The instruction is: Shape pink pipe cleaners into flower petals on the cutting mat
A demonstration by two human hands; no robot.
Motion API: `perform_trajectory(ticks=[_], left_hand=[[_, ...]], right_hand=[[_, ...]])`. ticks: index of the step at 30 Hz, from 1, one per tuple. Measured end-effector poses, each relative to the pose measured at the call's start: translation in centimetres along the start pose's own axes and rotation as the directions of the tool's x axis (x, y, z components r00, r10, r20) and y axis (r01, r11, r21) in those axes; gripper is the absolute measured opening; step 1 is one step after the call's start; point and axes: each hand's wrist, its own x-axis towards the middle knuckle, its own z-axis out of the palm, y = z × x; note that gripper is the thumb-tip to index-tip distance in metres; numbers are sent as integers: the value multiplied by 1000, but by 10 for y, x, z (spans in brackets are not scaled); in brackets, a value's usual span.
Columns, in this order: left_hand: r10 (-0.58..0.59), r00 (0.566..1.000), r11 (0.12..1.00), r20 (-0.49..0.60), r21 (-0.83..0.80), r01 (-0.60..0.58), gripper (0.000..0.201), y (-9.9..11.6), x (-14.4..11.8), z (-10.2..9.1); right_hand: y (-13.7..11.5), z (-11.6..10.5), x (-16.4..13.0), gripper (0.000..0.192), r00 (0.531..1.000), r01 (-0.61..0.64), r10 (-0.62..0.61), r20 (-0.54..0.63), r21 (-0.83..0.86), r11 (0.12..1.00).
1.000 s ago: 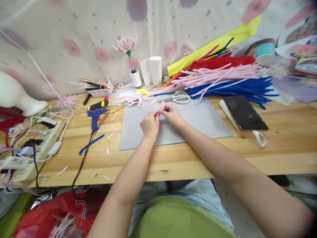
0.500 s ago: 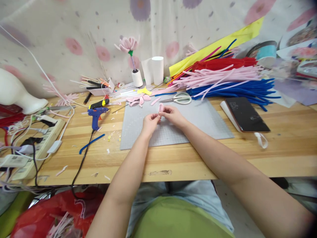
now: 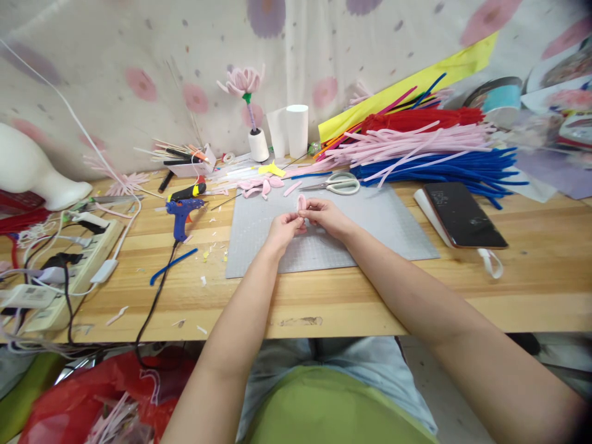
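Note:
Over the grey cutting mat [image 3: 259, 246], both hands meet at a small looped piece of pink pipe cleaner [image 3: 301, 201]. My left hand [image 3: 283, 233] pinches its lower end, fingers closed. From the other side, my right hand [image 3: 326, 217] grips the same loop between thumb and fingers. The fingers hide part of the piece. Just beyond them lie a short pink pipe cleaner length [image 3: 292, 189], a pair of scissors [image 3: 342, 183] with pale handles, and a cluster of pink bent petals [image 3: 261, 186].
Left of the mat are a blue glue gun [image 3: 182, 216] with its cord, a blue pipe cleaner piece [image 3: 173, 266] and a power strip [image 3: 95, 265]. Pink, red and blue pipe cleaner bundles [image 3: 430, 163] lie at the back right. A phone [image 3: 462, 216] rests at right. A pink flower [image 3: 247, 86] stands behind.
The whole view has shifted slightly, so things appear a little further right. Both hands keep hold of the pink loop, with only a slight shift of the fingers.

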Motion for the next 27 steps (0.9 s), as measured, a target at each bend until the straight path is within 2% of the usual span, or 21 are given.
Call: perform_trajectory(ticks=[4,7,10,14,17,20,24,27], left_hand=[[-85,992,990,97,-104,95,13,4,-5,0],[-132,983,982,127,-118,147,14,5,-6,-1],[-129,989,990,76,-55,133,15,4,-5,0],[-32,997,995,-77,91,39,9,3,-3,1],[15,997,991,-81,131,-4,6,3,-3,0],[27,997,989,-69,148,-17,12,2,-2,-2],[59,995,976,-80,213,-40,11,-3,0,-3],[68,995,973,-72,224,-50,7,-4,0,-1]], right_hand=[[3,-4,1,28,989,-133,118,91,182,974],[4,-5,1,31,976,-191,163,141,219,957],[4,-5,2,30,985,-152,135,110,171,973],[3,-4,4,27,998,-2,2,-62,2,1000],[2,-4,5,26,991,49,-56,-124,-56,997],[0,-5,4,26,992,36,-44,-117,-69,997],[-1,-6,2,27,999,-44,41,-30,-117,992],[1,-4,3,28,997,-57,51,-65,-99,993]])
